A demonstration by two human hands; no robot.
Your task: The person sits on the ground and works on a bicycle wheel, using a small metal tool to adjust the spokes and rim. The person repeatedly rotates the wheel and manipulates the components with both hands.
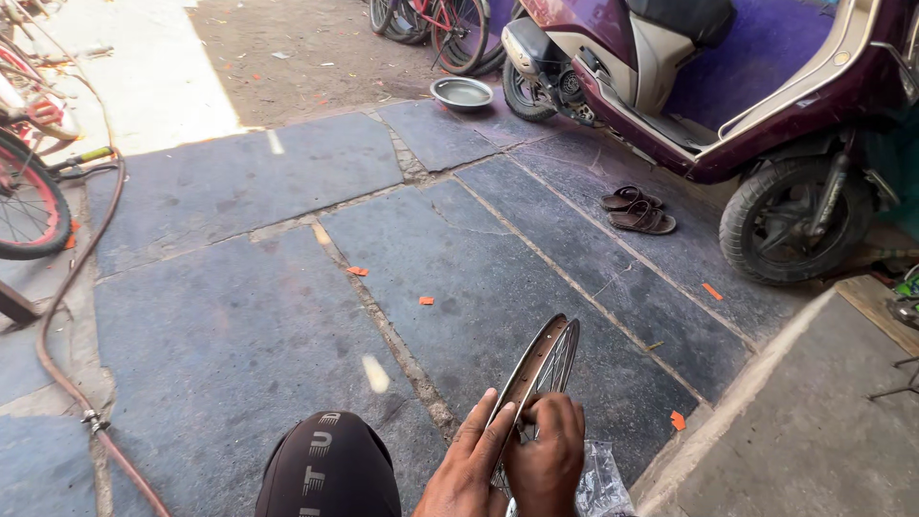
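Observation:
A metal bicycle wheel rim [542, 362] with thin spokes stands upright on edge at the bottom middle, seen nearly edge-on. My left hand [466, 467] lies flat against the rim's left side, fingers spread upward. My right hand [548, 458] is closed over the rim's near edge, fingers curled around it. A crumpled clear plastic bag [601, 484] lies just right of my hands. My knee in dark cloth with pale lettering [328, 466] sits at the bottom, left of the hands.
Dark stone slabs [239, 325] cover the ground. A maroon scooter [728, 86] is parked at upper right, brown sandals [638, 210] beside it. A steel bowl [461, 93] and bicycles [436, 24] stand farther back. A red hose [67, 316] and bicycle wheel [24, 206] lie left. A raised step [804, 421] is at right.

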